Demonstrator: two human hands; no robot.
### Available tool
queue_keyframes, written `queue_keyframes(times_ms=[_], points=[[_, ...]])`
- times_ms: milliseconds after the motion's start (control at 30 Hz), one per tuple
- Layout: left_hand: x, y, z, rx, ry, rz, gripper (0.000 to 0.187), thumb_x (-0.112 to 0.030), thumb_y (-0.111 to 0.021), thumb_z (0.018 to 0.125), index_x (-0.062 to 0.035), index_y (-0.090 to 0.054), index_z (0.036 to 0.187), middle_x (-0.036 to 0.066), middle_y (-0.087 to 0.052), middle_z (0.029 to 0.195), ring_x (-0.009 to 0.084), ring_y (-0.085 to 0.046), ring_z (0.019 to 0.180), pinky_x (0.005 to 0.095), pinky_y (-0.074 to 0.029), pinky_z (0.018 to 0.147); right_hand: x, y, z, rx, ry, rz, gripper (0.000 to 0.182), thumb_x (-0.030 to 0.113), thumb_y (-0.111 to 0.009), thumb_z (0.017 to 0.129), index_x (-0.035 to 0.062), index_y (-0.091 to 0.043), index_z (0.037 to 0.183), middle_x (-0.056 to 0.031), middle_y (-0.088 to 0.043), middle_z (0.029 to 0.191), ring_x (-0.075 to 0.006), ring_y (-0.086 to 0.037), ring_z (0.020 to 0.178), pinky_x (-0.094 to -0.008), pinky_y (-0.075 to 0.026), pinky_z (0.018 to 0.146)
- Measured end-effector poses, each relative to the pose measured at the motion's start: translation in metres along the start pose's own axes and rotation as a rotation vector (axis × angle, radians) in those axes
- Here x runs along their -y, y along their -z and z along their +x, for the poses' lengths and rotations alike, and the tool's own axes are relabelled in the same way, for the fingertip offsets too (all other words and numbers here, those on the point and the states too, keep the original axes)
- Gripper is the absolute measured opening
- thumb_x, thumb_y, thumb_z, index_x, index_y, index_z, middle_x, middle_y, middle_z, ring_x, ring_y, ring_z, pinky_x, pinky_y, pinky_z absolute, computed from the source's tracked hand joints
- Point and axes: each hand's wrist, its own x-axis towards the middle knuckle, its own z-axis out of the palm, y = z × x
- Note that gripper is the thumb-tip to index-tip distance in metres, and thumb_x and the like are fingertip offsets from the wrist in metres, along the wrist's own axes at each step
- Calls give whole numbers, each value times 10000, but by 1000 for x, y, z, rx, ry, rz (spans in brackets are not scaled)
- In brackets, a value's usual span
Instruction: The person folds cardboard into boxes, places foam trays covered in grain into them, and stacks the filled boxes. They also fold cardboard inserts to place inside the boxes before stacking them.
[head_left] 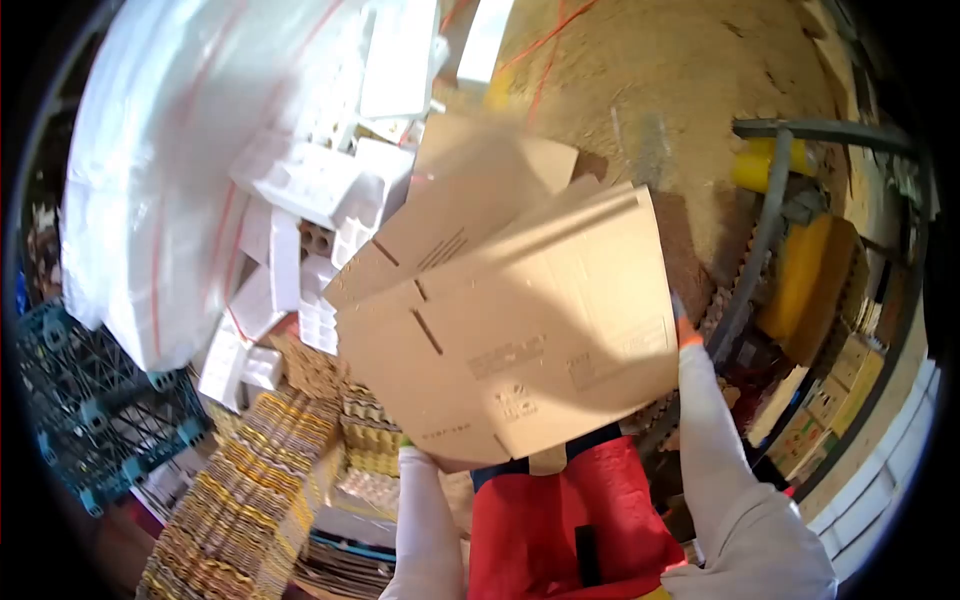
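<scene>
Flattened brown cardboard sheets [520, 350] spread out in front of my body, with printed marks and slots on the top one. My right hand [686, 330] is at their right edge, with a bit of orange showing and the fingers mostly behind the cardboard. At the lower left edge, my left hand [406, 442] shows only as a small green patch above the white sleeve; its fingers are hidden. Another cardboard piece [470, 180] lies beyond, partly covered by the nearer sheets.
White foam pieces [400, 60] and a large clear plastic bag [170, 180] are at the upper left. Stacked egg trays [240, 490] and dark teal crates [100, 400] stand at the lower left. A metal frame [770, 220] is at the right, beside boxes [825, 400].
</scene>
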Motion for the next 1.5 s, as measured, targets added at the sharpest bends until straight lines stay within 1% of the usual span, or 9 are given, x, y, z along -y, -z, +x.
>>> queue_keyframes(times_ms=[167,467,567,733,867,967,1033,1300,1500], points=[[-78,9,-107,77,-107,208,663,-604,-335,970,-111,-452,1397,87,-455,1419,301,-440,1272,455,-391,1029,15,52,-154,-18,-110,245,364,275,-597,867,31,-580,1137,-174,-613,989,-358,-586,931,-408,-466,790],[-129,6,-269,311,-222,549,669,-610,-341,967,-104,-461,1389,86,-473,1402,289,-459,1255,439,-409,1013,71,157,-445,-319,72,356,257,174,-568,889,-15,-604,1060,-183,-646,881,-347,-633,809,-368,-507,680],[-146,13,-316,384,-263,662,672,-612,-343,966,-102,-464,1386,85,-479,1396,285,-465,1249,434,-414,1007,103,177,-539,-408,-114,671,235,136,-560,876,-12,-612,1053,-174,-653,893,-335,-631,805,-370,-505,691],[-152,27,-377,485,-322,804,676,-615,-347,964,-98,-468,1381,84,-489,1387,278,-476,1240,425,-424,999,116,179,-657,-600,-188,852,350,191,-527,938,21,-543,1244,-148,-601,1161,-245,-589,1021,-328,-477,869],[-107,56,-410,560,-323,896,679,-617,-349,963,-95,-472,1378,83,-497,1379,272,-484,1232,417,-432,991,93,163,-749,-660,-187,1337,470,265,-491,996,31,-429,1399,-69,-543,1312,-147,-519,1158,-285,-431,969],[-45,87,-426,620,-273,977,681,-619,-351,961,-92,-475,1375,83,-503,1373,268,-491,1226,412,-437,986,49,127,-846,-759,-219,1308,495,252,-505,985,31,-409,1417,-78,-536,1321,-156,-519,1159,-286,-443,951],[5,115,-437,647,-233,1018,683,-621,-353,961,-91,-477,1373,82,-507,1370,265,-495,1222,408,-441,982,18,98,-923,-843,-291,1555,450,261,-514,979,42,-482,1371,-58,-589,1243,-152,-559,1089,-284,-465,913],[199,205,-462,749,43,1232,689,-626,-358,958,-84,-484,1366,81,-522,1354,255,-512,1207,394,-456,968,-44,14,-1167,-1160,-851,1237,437,267,-514,980,41,-499,1354,-56,-601,1220,-154,-567,1068,-287,-471,900],[333,203,-489,945,207,1533,694,-629,-362,956,-79,-490,1360,80,-534,1343,246,-525,1196,383,-468,957,-53,-38,-1282,-1317,-1068,1166,428,271,-514,980,41,-513,1340,-55,-609,1203,-154,-573,1053,-290,-476,889]])
